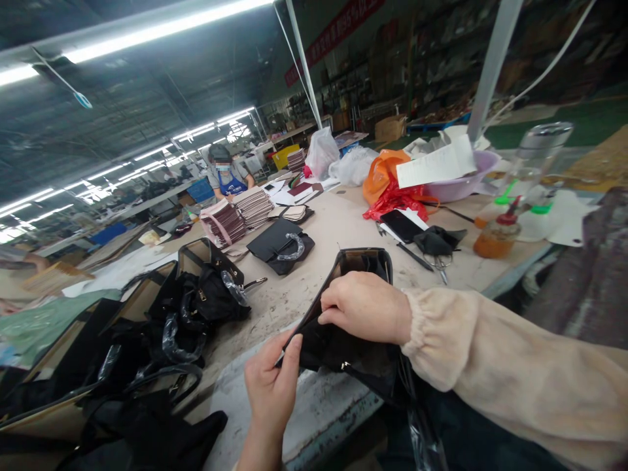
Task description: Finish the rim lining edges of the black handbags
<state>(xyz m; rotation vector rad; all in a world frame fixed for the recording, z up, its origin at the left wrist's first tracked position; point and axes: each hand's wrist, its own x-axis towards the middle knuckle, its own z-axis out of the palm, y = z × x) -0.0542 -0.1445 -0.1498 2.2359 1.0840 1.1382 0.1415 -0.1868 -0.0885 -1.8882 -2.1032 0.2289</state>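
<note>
A black handbag (363,366) lies tilted at the near edge of the table, its mouth open and a tan lining showing at the far end. My left hand (272,376) pinches the bag's left rim corner between thumb and fingers. Over the mouth, my right hand (366,307), in a cream sleeve, is closed at the rim with its fingers curled down; it grips the edge or black lining there, and the fingertips are partly hidden. A plastic-wrapped strap (424,425) hangs from the bag below the table edge.
Several black bags (161,320) crowd the left side. A flat black bag (282,245) and stacked maroon pieces (252,208) lie farther back. To the right are a phone (402,226), a pen (415,257), a bottle of amber liquid (496,237) and a purple basin (461,186). A co-worker (228,173) sits beyond.
</note>
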